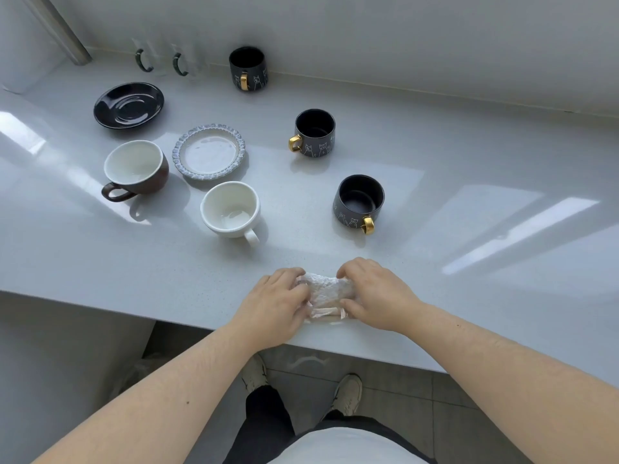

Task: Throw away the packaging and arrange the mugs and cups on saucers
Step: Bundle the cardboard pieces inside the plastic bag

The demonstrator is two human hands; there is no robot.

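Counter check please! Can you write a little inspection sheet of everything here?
Surface: white counter, glossy, sunlit.
Job's things: three black mugs with gold handles, brown cup, white cup, black saucer, frilled saucer; no cup on a saucer yet. Crumpled wrap near the front edge.
Clutter: two clear glasses by the wall.
Hands: left hand and right hand both gripping the wrap.
Cables: nothing seen.
Surroundings: white wall, tiled floor, shoes below.

Crumpled clear packaging [324, 298] at counter edge; cups off saucers
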